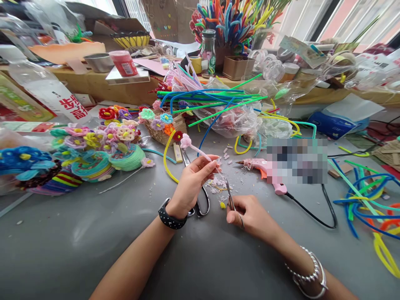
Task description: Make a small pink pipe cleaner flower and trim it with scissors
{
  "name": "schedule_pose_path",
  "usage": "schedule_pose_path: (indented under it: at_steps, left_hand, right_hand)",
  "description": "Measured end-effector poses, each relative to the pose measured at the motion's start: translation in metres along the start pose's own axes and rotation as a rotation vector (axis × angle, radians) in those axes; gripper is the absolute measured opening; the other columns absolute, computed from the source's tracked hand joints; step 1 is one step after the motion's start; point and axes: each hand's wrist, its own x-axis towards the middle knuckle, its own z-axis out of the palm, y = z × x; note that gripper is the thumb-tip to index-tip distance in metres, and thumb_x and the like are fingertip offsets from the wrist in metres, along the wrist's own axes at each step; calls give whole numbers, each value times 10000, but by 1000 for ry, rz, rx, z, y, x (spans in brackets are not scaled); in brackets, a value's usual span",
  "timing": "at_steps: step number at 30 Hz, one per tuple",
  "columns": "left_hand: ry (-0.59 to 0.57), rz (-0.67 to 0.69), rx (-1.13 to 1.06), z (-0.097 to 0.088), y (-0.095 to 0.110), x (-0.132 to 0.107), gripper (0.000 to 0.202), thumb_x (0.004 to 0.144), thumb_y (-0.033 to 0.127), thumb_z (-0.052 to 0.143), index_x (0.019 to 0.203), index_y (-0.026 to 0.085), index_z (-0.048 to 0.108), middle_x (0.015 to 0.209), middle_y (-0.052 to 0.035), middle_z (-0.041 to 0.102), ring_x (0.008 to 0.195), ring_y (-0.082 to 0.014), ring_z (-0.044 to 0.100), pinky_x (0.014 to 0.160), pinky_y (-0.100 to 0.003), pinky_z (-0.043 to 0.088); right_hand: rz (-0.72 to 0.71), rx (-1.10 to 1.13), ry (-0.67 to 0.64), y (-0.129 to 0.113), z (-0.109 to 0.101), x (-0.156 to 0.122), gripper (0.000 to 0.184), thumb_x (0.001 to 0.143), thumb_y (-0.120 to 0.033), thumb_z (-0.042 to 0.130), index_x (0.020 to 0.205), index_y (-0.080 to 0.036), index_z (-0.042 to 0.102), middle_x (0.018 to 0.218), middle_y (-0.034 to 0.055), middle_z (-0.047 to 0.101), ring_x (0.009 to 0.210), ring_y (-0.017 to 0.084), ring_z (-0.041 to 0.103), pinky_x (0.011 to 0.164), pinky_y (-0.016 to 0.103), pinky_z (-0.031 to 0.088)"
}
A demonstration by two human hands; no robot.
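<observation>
My left hand (194,179) is closed in a pinch on the stem of a small pink pipe-cleaner flower (186,141), whose head points up and left. My right hand (248,214) grips thin metal tweezers (230,200); their tips point up toward the left fingers and the stem's end. A black watch is on my left wrist and a silver bracelet on my right. Pale fuzz scraps (217,183) lie on the grey table (93,241) under the hands.
Scissors (200,200) lie just below my left hand. A pink glue gun (262,168) with a black cord lies to the right. Finished pipe-cleaner flowers (103,141) and a woven basket (165,129) sit at left; loose pipe cleaners (371,204) lie at right and behind.
</observation>
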Motion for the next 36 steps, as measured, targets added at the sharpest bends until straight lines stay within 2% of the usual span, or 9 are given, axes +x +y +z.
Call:
schedule_pose_path:
  at_steps: [9, 12, 17, 26, 36]
  left_hand:
    - [31, 31, -7, 0, -1, 0, 86, 696, 203, 611, 778, 181, 623, 690, 32, 585, 631, -33, 517, 576, -132, 372]
    - [34, 31, -17, 1, -1, 1, 82, 697, 202, 610, 774, 174, 612, 688, 34, 568, 627, -32, 509, 572, -133, 370]
    - [19, 45, -32, 1, 0, -1, 59, 697, 202, 608, 712, 158, 570, 652, 40, 514, 577, -33, 468, 534, -143, 359]
    - [-8, 25, 16, 1, 0, 0, 79, 693, 220, 607, 714, 166, 553, 634, 45, 510, 577, -40, 469, 539, -149, 359]
    - [7, 26, 32, 3, 1, -1, 93, 686, 220, 614, 716, 158, 551, 625, 42, 487, 556, -39, 449, 527, -153, 353]
  right_hand:
    - [16, 18, 49, 2, 2, 2, 628, 576, -766, 393, 465, -161, 267, 474, -56, 229, 484, 70, 220, 434, 210, 151]
    - [8, 48, 15, 1, 1, 1, 643, 565, -796, 336, 469, -162, 284, 475, -54, 242, 483, 71, 227, 430, 208, 163]
    - [-15, 48, -63, -2, -1, -1, 701, 583, -818, 214, 526, -148, 414, 498, -35, 322, 484, 83, 282, 439, 214, 208]
    - [-29, 75, -141, -3, -2, 0, 743, 554, -834, 218, 539, -136, 472, 493, -34, 329, 478, 82, 289, 445, 217, 216]
    - [-19, 51, -138, -1, -1, 0, 711, 568, -820, 239, 529, -141, 444, 497, -32, 355, 485, 80, 298, 451, 214, 228]
